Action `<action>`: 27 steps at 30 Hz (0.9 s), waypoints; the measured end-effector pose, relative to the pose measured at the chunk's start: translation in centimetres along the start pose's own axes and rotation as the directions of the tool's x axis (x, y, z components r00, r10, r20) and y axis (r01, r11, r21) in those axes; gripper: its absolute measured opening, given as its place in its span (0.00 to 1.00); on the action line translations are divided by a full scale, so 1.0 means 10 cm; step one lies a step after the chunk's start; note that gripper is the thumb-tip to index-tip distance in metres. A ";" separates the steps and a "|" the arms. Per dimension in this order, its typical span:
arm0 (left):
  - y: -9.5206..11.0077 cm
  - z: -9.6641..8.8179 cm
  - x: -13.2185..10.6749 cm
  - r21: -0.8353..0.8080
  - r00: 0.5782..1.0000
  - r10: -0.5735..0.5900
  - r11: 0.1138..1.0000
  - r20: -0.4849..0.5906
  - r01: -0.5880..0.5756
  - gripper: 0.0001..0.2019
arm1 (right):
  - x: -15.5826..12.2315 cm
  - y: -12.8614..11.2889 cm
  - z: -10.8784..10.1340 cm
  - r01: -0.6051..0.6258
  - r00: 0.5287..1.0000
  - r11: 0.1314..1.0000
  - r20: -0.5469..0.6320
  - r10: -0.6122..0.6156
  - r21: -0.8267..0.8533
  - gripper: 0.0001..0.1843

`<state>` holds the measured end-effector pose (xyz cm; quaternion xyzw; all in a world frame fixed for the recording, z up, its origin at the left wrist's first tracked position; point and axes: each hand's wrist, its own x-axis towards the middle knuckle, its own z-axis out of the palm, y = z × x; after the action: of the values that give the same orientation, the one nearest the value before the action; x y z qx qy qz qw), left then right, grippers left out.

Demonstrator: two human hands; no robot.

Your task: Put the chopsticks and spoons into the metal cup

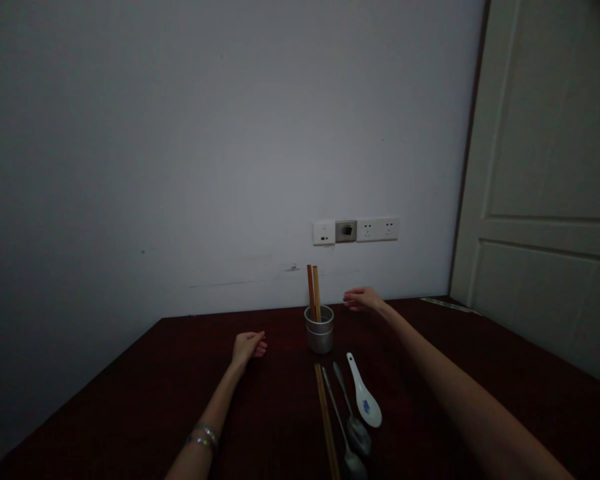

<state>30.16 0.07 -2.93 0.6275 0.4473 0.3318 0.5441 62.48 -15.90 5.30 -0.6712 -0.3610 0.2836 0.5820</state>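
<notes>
A metal cup (320, 339) stands upright on the dark red table, with a pair of wooden chopsticks (314, 293) leaning in it. My left hand (249, 347) rests to the left of the cup, loosely curved and holding nothing. Behind the cup to its right, my right hand (363, 299) hovers with fingers stretched towards it, apart from it and with nothing in them. In front of the cup lie another pair of chopsticks (327, 420), a long-handled metal spoon (337, 417), a second metal spoon (351, 417) and a white spoon (364, 397) with a blue mark.
The table (155, 393) meets a pale wall (230, 167) along its back edge. Wall sockets (377, 229) sit above the table. At the right is a panelled door (550, 167), and a thin patterned strip (450, 305) lies near the back right table edge.
</notes>
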 end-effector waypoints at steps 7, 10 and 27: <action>-0.06 0.02 0.06 0.001 0.999 0.010 1.000 0.039 -0.010 0.10 | -0.40 0.62 -0.51 -0.042 0.981 0.954 -0.194 -0.017 -0.297 0.06; -0.09 0.03 0.09 0.029 1.000 0.020 0.999 0.022 -0.021 0.09 | -0.61 0.81 -0.63 0.088 0.954 0.745 -0.159 -0.254 -0.661 0.13; -0.02 0.12 -0.06 0.232 0.996 0.085 0.969 -0.020 -0.078 0.11 | -1.04 1.28 -0.56 0.088 0.929 0.365 -0.056 -0.366 -0.927 0.23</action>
<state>30.96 -0.97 -3.28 0.6995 0.4648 0.3088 0.4464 62.91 -28.37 -6.82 -0.8517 -0.4686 -0.1320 0.1941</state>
